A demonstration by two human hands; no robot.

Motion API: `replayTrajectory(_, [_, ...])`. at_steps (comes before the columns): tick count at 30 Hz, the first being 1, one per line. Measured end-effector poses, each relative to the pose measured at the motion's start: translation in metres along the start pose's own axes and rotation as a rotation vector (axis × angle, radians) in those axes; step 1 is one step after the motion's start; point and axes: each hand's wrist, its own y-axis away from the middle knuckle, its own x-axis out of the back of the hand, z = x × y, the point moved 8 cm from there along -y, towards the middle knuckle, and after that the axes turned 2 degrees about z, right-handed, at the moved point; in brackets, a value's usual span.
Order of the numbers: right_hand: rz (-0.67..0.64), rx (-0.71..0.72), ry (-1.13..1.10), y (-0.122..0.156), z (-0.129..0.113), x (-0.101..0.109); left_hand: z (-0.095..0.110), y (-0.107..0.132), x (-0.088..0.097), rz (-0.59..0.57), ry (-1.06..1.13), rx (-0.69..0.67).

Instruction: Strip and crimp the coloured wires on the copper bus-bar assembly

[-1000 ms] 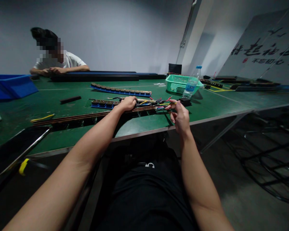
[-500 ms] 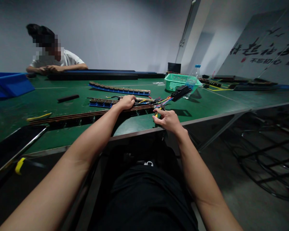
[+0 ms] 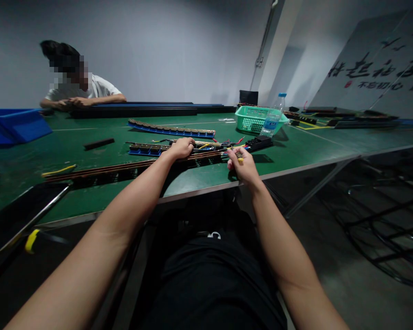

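My left hand [image 3: 182, 148] is closed over a long dark strip [image 3: 124, 166] with copper-coloured rails, pressing on it near its right part. Beside that hand lies a short blue strip [image 3: 146, 149] with metal rails and thin wires. My right hand [image 3: 243, 166] is closed round a small yellow-handled tool [image 3: 240, 160], which looks like pliers; its jaws are mostly hidden. The tool is at the coloured wires by the strip's right end. Those wires run to a black connector block [image 3: 260, 143] on the table just beyond my right hand.
Another blue strip [image 3: 172, 129] lies farther back. Behind it are a green basket [image 3: 248, 120] and a water bottle [image 3: 271, 123]. On the left are a blue bin [image 3: 17, 126], a black bar [image 3: 99, 143] and a phone [image 3: 24, 215]. A person [image 3: 86, 94] leans at the far side.
My right hand has moved slightly right and up with the tool and turned, hiding the jaws. The black connector block has dropped from a raised tilt to lie lower. My left hand stays on the strip.
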Motion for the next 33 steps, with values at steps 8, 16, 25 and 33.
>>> replayTrajectory(8, [0.221, -0.19, -0.481, -0.002, 0.017, 0.01, -0.001, 0.0, 0.0, -0.001, -0.016, 0.007])
replayTrajectory(16, [0.076, 0.159, 0.256, 0.044, -0.017, -0.021, -0.003, -0.002, -0.002, 0.016, -0.001, 0.017])
replayTrajectory(25, [-0.306, 0.151, -0.445, 0.027, -0.033, -0.072, -0.002, -0.001, -0.001, 0.001, -0.002, 0.019])
replayTrajectory(33, [-0.199, -0.054, -0.653, 0.001, -0.009, -0.079, 0.0, 0.002, 0.001, 0.01, 0.003, 0.019])
